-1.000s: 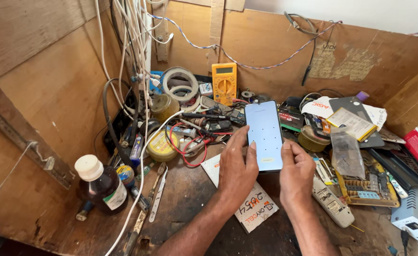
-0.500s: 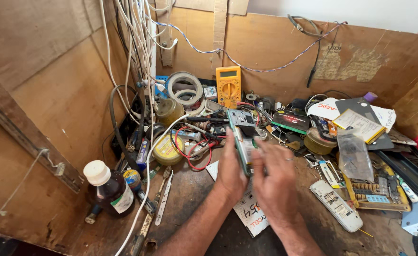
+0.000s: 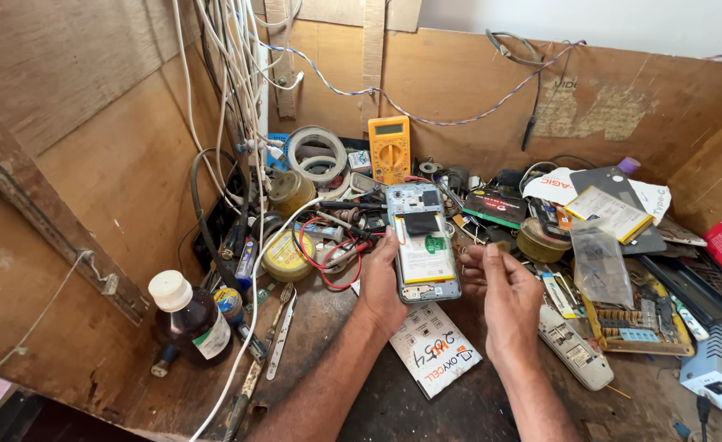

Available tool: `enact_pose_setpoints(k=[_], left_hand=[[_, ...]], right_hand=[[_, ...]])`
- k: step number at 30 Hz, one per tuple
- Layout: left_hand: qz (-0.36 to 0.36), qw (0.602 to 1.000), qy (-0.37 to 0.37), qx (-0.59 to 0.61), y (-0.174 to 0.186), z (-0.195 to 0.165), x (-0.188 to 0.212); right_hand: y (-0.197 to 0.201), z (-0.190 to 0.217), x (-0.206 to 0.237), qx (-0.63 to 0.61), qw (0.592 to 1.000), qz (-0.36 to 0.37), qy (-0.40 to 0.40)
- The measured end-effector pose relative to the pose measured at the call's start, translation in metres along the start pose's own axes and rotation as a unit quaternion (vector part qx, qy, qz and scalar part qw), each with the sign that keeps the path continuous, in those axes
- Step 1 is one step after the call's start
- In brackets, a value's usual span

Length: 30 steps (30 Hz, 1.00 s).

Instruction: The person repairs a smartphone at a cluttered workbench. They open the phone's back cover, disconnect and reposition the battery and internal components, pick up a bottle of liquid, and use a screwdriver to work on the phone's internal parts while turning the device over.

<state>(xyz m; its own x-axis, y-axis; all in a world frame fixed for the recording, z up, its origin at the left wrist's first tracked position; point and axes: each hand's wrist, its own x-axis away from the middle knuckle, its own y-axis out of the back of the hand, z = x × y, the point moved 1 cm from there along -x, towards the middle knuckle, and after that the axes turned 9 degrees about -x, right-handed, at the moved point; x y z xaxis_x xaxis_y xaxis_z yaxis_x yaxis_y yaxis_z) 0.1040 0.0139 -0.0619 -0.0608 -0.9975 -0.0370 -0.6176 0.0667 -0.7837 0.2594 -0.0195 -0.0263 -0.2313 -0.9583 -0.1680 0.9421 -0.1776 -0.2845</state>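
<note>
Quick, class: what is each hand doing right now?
Left hand: shut on the opened phone, gripping its left edge.
Right hand: holds nothing visible, fingers curled beside the phone.

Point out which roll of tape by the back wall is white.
The white tape roll beside the yellow meter; the two other rolls nearer the left hand are yellowish.
</note>
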Motion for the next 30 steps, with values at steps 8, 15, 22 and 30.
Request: enact_pose_setpoints(k=[8,15,22,30], left_hand=[[0.049,0.994,0.038,-0.085,0.012,0.019,-0.003],[0.027,0.996,0.02,-0.08,0.006,0.018,0.001],[0.029,0.993,-0.009,-0.113,-0.005,0.007,0.008],[0.062,0.987,-0.048,-0.144,-0.003,0.009,0.006]], right_hand=[[0.001,-0.011,-0.024,-0.09,0.991,0.026,-0.1],[0.002,-0.018,-0.027,-0.04,0.999,0.019,-0.027],[-0.001,-0.012,-0.019,0.012,0.999,0.023,-0.038],[0.009,-0.014,-0.017,-0.009,1.0,0.014,-0.011]])
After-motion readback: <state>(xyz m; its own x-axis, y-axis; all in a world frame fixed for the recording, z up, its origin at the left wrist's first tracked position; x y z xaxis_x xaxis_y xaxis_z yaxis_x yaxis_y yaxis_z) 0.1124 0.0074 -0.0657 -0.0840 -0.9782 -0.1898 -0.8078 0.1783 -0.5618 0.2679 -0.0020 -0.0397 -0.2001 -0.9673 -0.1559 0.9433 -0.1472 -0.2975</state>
